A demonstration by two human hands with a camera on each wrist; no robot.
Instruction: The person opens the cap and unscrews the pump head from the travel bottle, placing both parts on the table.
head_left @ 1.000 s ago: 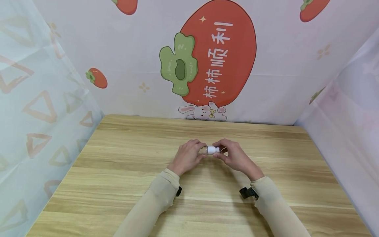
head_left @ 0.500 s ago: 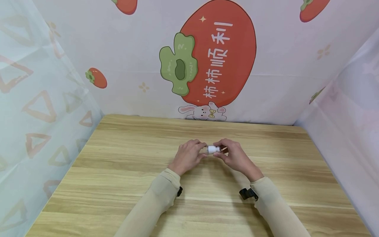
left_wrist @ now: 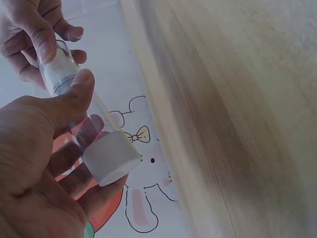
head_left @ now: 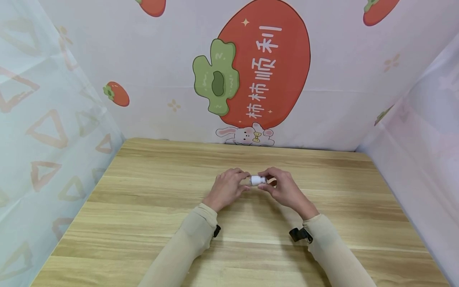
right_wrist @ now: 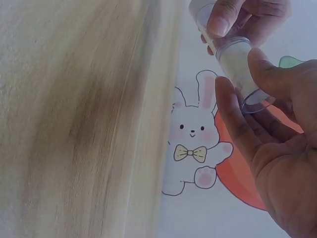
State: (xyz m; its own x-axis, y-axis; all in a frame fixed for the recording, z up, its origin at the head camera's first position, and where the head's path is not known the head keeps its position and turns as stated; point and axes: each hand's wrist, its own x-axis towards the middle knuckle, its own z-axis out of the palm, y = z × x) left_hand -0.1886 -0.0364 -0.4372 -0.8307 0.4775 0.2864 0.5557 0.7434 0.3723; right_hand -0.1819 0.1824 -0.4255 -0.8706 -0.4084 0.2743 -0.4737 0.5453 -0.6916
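Observation:
A small clear cylindrical bottle [head_left: 256, 181] lies lengthwise between the two hands, held close over the table. In the left wrist view one end is a plain white part [left_wrist: 111, 156], and a clear cap [left_wrist: 59, 67] covers the white inner part at the other end. The left hand [head_left: 226, 187] grips the body, its thumb along the side and fingers curled beneath. With thumb and fingertips the right hand [head_left: 283, 188] pinches the clear cap, whose open-looking round rim [right_wrist: 255, 101] shows in the right wrist view.
A wood-grain table [head_left: 150, 223] spreads under both arms. Behind it stands a white backdrop [head_left: 161, 59] printed with persimmons and a rabbit, with patterned cloth at both sides. Dark wrist cameras [head_left: 300, 234] are strapped under the sleeves.
Both hands keep their grip on the bottle in nearly the same place. The bottle shifts only very slightly.

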